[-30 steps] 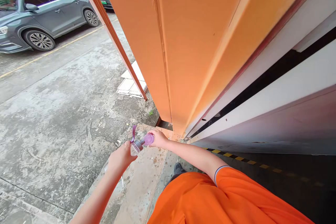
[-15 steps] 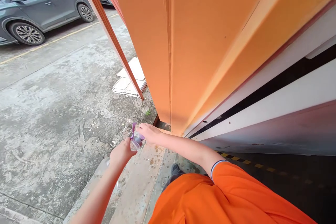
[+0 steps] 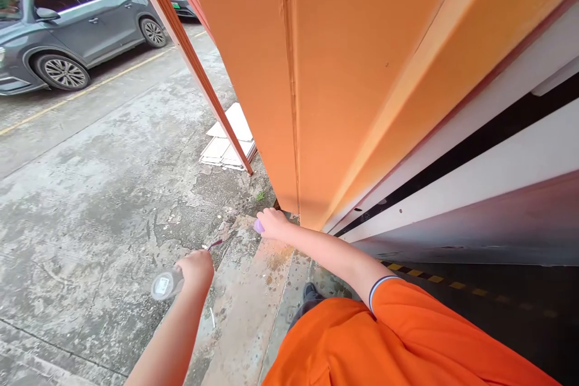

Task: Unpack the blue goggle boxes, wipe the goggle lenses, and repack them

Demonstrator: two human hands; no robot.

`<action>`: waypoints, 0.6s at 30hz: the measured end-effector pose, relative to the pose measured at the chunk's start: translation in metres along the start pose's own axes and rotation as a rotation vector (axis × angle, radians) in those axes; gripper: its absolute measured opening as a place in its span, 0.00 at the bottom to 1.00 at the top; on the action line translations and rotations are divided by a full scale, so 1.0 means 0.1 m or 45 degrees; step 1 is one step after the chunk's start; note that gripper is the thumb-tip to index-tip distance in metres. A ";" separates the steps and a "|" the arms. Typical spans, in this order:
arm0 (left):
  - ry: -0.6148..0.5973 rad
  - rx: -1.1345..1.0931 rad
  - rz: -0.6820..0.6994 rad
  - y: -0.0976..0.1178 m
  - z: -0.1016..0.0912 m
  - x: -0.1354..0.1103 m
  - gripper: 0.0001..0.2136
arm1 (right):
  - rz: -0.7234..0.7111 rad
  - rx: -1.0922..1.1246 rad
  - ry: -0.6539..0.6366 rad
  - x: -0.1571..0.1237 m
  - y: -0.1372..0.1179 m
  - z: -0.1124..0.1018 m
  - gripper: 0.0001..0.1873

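Note:
My left hand (image 3: 195, 267) is closed around a clear plastic water bottle (image 3: 163, 285). The bottle is tipped over, its round base with a small white label facing back towards me. Past my fingers, a dark purplish strip (image 3: 214, 244) sticks out at the bottle's other end; the mouth itself is hard to make out. Further right, near the foot of the orange wall, my right hand (image 3: 272, 224) is closed on a purple bottle cap (image 3: 258, 226), mostly covered by the fingers. The two hands are apart, both above the step.
An orange metal wall (image 3: 344, 72) rises ahead and to the right. Beside it stand a slanting post (image 3: 199, 81) and a stack of white boards (image 3: 233, 136). Stained concrete ground (image 3: 113, 193) and a step edge (image 3: 244, 307) lie below. A grey car (image 3: 90, 18) is parked further off.
The cap has come away from the bottle with my right hand. My left hand has moved left and down, tipping the bottle. The view has shifted slightly.

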State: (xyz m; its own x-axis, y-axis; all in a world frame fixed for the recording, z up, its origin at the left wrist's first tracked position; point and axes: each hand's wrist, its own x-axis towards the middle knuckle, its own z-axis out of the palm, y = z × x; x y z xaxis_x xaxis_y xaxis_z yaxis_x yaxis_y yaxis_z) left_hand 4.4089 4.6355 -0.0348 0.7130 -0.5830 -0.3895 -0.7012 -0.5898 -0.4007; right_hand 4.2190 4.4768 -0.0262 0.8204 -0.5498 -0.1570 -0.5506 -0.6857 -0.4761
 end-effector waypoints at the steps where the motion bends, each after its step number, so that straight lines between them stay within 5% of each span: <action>1: -0.002 -0.012 -0.024 -0.03 0.02 0.01 0.17 | 0.006 0.034 -0.002 -0.05 0.02 0.04 0.17; 7: -0.152 -0.379 0.161 -0.20 0.00 0.00 0.16 | -0.073 0.409 -0.023 -0.29 0.11 0.21 0.30; 11: -0.136 -0.792 0.414 -0.09 -0.01 -0.16 0.26 | -0.124 0.605 0.026 -0.42 0.15 0.25 0.33; 18: -0.109 -1.227 0.666 0.18 -0.08 -0.62 0.38 | -0.408 0.709 0.017 -0.79 0.21 -0.06 0.30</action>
State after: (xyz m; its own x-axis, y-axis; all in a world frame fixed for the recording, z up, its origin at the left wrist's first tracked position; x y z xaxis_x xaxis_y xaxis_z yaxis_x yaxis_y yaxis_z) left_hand 4.3523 4.6566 -0.0115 0.2983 -0.8695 -0.3937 -0.5994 -0.4916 0.6316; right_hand 4.1413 4.5031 -0.0182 0.9270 -0.3671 0.0767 -0.1129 -0.4682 -0.8764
